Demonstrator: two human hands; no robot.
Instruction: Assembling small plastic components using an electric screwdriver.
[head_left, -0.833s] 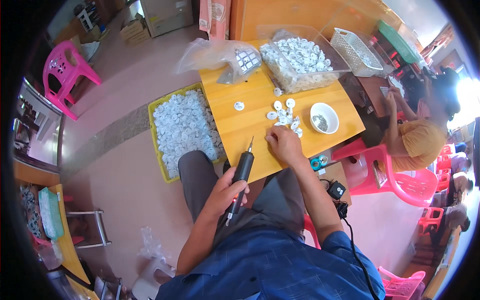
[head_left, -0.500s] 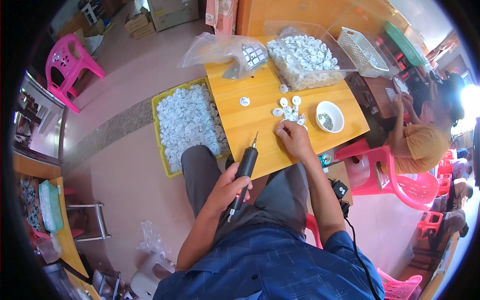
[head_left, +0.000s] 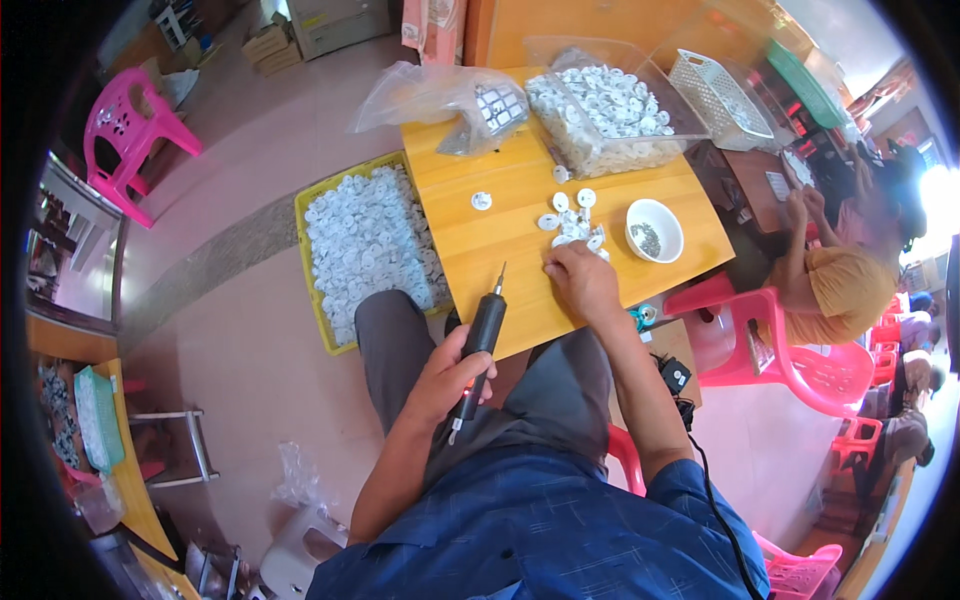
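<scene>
My left hand (head_left: 450, 378) is wrapped round a black electric screwdriver (head_left: 484, 325), whose thin metal bit points up over the table's near edge. My right hand (head_left: 585, 280) is on the yellow wooden table (head_left: 470, 260), fingers bent together at the near side of a small pile of white round plastic parts (head_left: 562, 221). Anything between those fingers is hidden. One white round part (head_left: 481, 201) lies apart at the left. To the right of the pile stands a white bowl (head_left: 672, 228) with small metal pieces, probably screws, in it.
A clear bin (head_left: 620, 160) heaped with white parts stands at the table's back, beside a clear plastic bag (head_left: 410, 100). Left of the table, a yellow crate (head_left: 308, 250) holds many more. A person (head_left: 835, 290) sits at the right near a pink chair (head_left: 775, 340).
The whole view has shifted slightly, moving the table a little left and up in the picture. Both hands stay in nearly the same places, the left still holding the screwdriver.
</scene>
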